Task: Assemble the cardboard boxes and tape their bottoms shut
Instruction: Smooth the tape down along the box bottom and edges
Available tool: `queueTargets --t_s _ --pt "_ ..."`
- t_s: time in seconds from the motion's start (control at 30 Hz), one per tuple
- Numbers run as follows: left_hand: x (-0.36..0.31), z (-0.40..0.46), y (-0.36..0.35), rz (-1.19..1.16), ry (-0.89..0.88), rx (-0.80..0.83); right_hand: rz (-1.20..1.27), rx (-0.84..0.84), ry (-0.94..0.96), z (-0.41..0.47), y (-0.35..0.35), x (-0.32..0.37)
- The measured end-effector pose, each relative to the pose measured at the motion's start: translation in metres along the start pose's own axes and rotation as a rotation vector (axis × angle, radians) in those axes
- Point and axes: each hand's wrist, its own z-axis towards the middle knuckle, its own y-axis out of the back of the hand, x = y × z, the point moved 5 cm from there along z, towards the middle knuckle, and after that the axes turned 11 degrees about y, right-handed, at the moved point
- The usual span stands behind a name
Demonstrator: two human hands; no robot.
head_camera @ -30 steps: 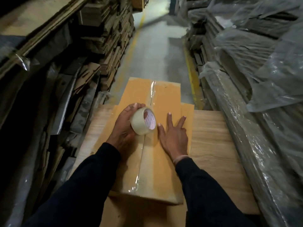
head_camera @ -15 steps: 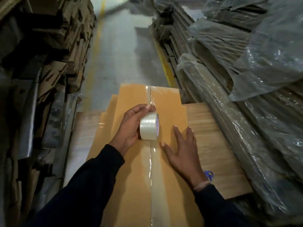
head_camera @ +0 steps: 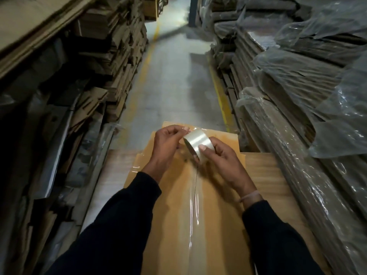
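Nearest to me, both dark sleeves reach forward over the cardboard box (head_camera: 172, 225), which lies with its flaps folded flat on the wooden table (head_camera: 264, 175), and a glossy strip of clear tape (head_camera: 193, 211) runs along the centre seam from the near edge up toward my hands. My right hand (head_camera: 222, 157) has its grip closed around the tape roll (head_camera: 197, 143), thumb pressed on the roll's outer face and fingers wrapped behind it, holding it lifted just above the box. My left hand (head_camera: 165, 147) sits just left of the roll, its grip narrow, fingertips pinched at the roll's upper left edge where the loose film comes off; I cannot tell whether the film is cut or unbroken there. A thin band circles my right wrist. Beyond the grips the box's far end sticks out past the table edge. Left of the left grip, stacks of flattened cardboard (head_camera: 111, 56) lean in uneven piles; right of the right grip, long cardboard bundles wrapped in plastic sheeting (head_camera: 297, 108) run alongside. Past both, a concrete aisle floor (head_camera: 174, 76) with yellow lines (head_camera: 220, 96) stretches away toward a dark post (head_camera: 192, 12) at the far end.
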Motion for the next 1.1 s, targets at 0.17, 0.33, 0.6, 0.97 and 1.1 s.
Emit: queueTargets --t_s 0.17,0.33,0.6,0.97,1.1 --pt "0.000 0.037 0.016 0.293 -0.135 -0.155 -0.216 0.072 -0.040 0.057 0.009 -0.002" --pt "-0.002 0.062 0.032 0.218 -0.149 -0.441 -0.767 0.181 -0.089 0.100 0.006 -0.003" --pt "-0.004 0.078 0.047 0.145 -0.134 -0.647 -0.215 0.230 -0.122 0.111 0.021 -0.032" --pt "0.006 0.094 0.058 0.059 0.096 -0.749 -1.178 0.231 -0.104 0.170 0.020 -0.018" --pt "0.011 0.107 0.062 0.056 0.179 -0.676 -1.160 0.197 -0.098 0.172 0.020 -0.022"
